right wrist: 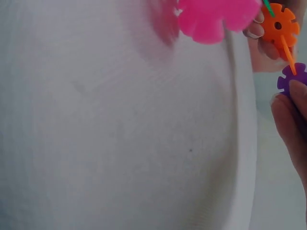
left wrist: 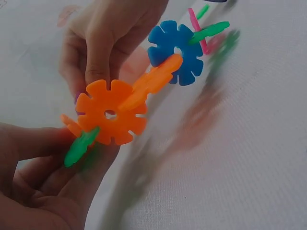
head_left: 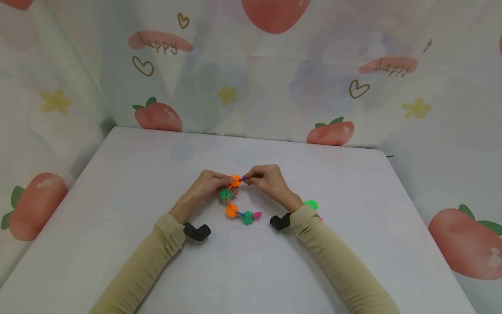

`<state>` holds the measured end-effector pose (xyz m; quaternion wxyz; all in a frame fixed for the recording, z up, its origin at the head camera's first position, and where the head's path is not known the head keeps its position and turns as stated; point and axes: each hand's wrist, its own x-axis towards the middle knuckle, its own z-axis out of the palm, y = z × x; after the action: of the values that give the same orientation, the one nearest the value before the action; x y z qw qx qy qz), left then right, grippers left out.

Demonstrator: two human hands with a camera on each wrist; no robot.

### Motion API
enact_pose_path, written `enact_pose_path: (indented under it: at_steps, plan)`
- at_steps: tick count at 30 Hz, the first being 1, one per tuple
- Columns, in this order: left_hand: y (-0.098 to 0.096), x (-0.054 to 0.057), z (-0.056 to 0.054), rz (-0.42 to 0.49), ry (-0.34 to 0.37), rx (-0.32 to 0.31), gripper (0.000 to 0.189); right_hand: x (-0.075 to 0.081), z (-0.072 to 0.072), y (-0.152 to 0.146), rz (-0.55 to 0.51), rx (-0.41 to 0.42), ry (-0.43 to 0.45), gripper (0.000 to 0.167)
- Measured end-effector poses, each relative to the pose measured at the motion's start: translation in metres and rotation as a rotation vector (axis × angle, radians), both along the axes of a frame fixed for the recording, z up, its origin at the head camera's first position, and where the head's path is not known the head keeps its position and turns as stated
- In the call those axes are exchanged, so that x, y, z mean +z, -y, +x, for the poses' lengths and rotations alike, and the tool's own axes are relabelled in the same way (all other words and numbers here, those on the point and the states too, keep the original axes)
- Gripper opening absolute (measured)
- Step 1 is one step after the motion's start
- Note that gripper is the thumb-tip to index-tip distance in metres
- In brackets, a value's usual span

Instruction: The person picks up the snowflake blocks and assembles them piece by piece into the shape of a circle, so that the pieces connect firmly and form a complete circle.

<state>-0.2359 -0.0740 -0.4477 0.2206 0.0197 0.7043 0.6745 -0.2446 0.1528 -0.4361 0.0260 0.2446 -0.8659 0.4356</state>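
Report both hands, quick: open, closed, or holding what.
Left hand: closed, holding an orange notched disc.
Right hand: closed, pinching a purple notched disc.

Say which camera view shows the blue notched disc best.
The left wrist view: the blue notched disc appears large and nearly face-on, its slots visible. The head view shows it small and edge-on; the right wrist view does not show it.

White table — fruit-print backdrop behind
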Motion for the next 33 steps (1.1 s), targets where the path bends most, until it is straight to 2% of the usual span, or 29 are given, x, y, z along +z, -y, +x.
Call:
enact_pose_path:
  at_steps: [2,5,10,13,18,27,33]
  plan:
    - [-0.001,0.001,0.000,-0.008,-0.010,0.005,0.032,-0.001,0.000,0.000,-0.013,0.003,-0.001,0.006]
    - [-0.001,0.002,0.000,-0.014,-0.011,-0.029,0.032,-0.003,-0.001,0.000,-0.015,0.014,0.016,0.008]
    - [-0.006,0.006,-0.004,-0.039,0.050,-0.109,0.044,-0.002,0.001,-0.005,0.013,0.051,0.048,0.021]
    - [-0.008,0.009,-0.007,-0.100,0.066,-0.113,0.053,0.001,0.002,-0.012,0.058,0.065,0.046,0.031]
    - [-0.004,0.008,-0.008,-0.133,0.074,-0.110,0.048,0.005,0.006,-0.031,0.159,0.053,0.017,0.031]
    - [0.002,0.009,-0.009,-0.094,0.051,-0.149,0.042,0.013,0.028,-0.082,0.254,0.005,0.044,0.023]
    - [0.000,0.008,-0.010,-0.100,0.045,-0.163,0.040,0.016,0.045,-0.114,0.296,-0.021,0.108,0.021]
